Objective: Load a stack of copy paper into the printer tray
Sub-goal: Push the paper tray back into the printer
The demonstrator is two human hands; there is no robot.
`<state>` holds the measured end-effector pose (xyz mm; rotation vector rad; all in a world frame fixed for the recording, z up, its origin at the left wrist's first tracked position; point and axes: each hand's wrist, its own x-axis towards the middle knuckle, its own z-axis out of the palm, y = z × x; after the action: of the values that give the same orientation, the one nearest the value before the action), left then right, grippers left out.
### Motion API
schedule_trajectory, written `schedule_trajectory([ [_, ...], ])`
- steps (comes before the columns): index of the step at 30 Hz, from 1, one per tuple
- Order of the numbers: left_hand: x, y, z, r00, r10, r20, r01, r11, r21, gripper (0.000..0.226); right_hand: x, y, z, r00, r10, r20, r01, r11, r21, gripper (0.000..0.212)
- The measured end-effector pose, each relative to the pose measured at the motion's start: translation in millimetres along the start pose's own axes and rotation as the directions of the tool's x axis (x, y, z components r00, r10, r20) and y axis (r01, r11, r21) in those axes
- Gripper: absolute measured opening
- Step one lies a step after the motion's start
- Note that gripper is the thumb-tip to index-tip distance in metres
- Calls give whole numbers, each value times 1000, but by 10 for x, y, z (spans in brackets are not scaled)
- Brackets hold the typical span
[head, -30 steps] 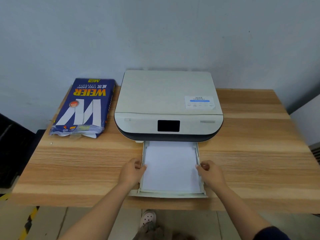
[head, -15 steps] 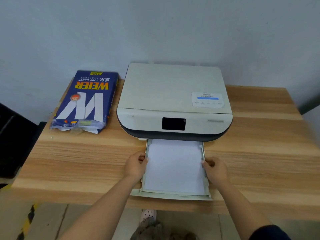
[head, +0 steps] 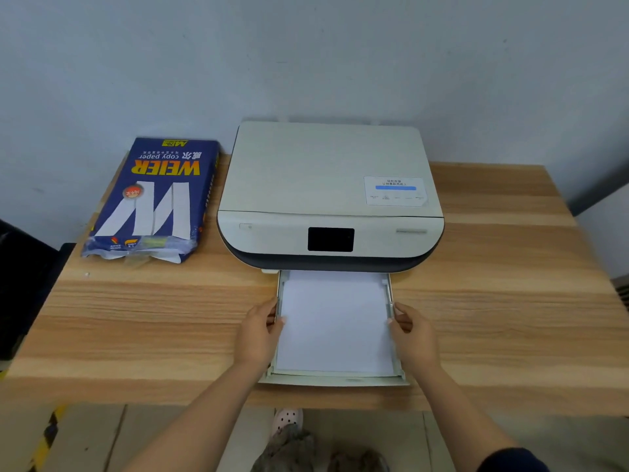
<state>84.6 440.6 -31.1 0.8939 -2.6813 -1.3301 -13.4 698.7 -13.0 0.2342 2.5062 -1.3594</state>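
Printer [head: 330, 185] sits at the back middle of a wooden table [head: 510, 301], lid down, dark screen on its front face, a white label with a blue bar on the lid's right corner.

Paper tray [head: 335, 381] is pulled out toward the person, its front lip reaching just past the table's near edge. A stack of white copy paper [head: 335, 321] lies flat inside it, filling the tray between the two side walls; its far end runs under the printer's front.

Left hand [head: 260, 330] is at the tray's left wall, fingers curled, thumb tip touching the paper's left edge. Right hand [head: 413, 332] mirrors it at the right wall, fingers curled against the rail, fingertips at the paper's right edge. Both hands are closed loosely on the tray sides (whether they pinch the rails or only press against them, I cannot tell).

Left of the printer, just beside it, lies a blue ream wrapper [head: 155, 199] printed "WEIER copy paper", its near end torn open and crumpled.

Below the table edge, a pale perforated shoe [head: 287, 419] shows on the floor.
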Motion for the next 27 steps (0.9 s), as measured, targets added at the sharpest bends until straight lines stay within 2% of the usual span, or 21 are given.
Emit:
schedule_trajectory([
  [10, -71, -27, 5, 999, 33, 31, -31, 997, -68, 47, -33, 62, -14, 998, -39, 42, 38, 999, 25, 39],
  [18, -55, -44, -14, 997, -7, 76, 16, 993, -115, 58, -36, 90, -7, 997, -28, 69, 24, 998, 60, 50],
  [27, -51, -9, -50, 997, -14, 82, 26, 988, -153, 62, 5, 124, -2, 999, -12, 52, 7, 995, 99, 39],
])
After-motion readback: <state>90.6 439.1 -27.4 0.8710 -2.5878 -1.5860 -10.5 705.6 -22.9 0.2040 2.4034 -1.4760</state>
